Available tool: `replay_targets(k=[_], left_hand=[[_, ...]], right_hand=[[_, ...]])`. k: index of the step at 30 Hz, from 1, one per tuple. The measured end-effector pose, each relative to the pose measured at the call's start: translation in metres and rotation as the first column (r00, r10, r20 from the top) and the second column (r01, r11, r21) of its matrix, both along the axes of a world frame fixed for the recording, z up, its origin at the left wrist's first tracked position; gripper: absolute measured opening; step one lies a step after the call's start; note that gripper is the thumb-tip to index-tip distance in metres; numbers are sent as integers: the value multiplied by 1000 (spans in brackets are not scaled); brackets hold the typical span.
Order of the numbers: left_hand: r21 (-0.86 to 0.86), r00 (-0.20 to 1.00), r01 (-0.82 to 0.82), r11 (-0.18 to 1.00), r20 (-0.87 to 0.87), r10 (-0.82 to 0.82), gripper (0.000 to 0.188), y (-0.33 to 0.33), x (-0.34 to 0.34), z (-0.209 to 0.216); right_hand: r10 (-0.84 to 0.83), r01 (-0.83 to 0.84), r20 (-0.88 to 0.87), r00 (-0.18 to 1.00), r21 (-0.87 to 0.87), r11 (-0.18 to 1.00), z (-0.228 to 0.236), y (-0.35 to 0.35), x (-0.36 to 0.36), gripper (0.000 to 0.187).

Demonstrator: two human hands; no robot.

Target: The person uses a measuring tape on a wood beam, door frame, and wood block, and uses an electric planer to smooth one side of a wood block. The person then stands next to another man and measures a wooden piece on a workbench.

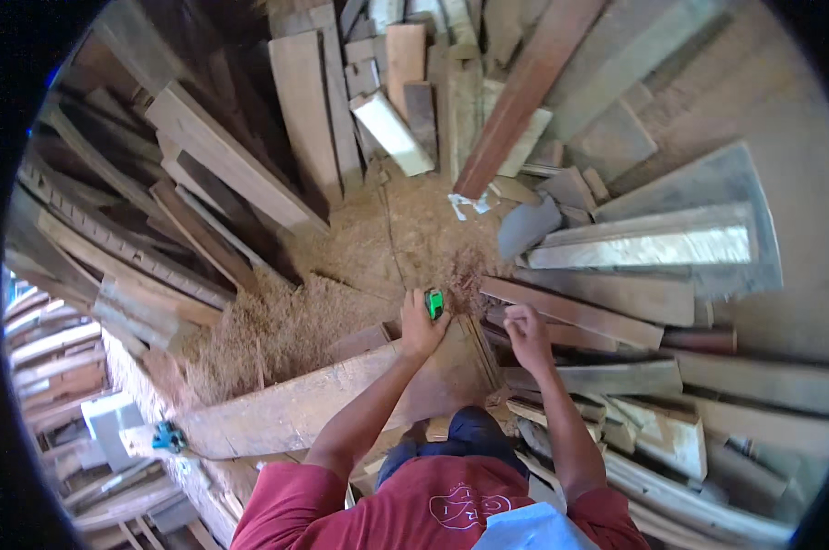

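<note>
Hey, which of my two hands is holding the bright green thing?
Your left hand: it has what looks like a green-and-black tape measure between thumb and fingers. Your right hand is apart from it, fingers curled.

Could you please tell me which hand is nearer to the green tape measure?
Left. The left hand holds the green tape measure, while the right hand is off to its right, apart from it.

Brown floor [355, 240] — loose sawdust [249, 353].
</note>
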State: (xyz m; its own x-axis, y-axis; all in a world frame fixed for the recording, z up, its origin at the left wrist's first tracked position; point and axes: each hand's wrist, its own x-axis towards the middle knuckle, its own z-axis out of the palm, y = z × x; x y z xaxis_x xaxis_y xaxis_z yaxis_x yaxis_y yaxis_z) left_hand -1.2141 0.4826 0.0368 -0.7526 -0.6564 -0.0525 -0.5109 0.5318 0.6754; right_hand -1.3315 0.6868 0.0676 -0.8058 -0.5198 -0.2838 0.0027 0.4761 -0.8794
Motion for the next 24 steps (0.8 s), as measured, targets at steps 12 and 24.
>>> replay_targets(k=[12,24], left_hand=[[-62,958,-34,998,283,50,52,1,-41,-9],[48,926,3,999,376,-21,61,-3,-39,-18]], right_hand=[[10,-13,16,1000,210,978,-106,-9,-158,19],[92,108,-315,945,563,819,-235,4,-307,54]])
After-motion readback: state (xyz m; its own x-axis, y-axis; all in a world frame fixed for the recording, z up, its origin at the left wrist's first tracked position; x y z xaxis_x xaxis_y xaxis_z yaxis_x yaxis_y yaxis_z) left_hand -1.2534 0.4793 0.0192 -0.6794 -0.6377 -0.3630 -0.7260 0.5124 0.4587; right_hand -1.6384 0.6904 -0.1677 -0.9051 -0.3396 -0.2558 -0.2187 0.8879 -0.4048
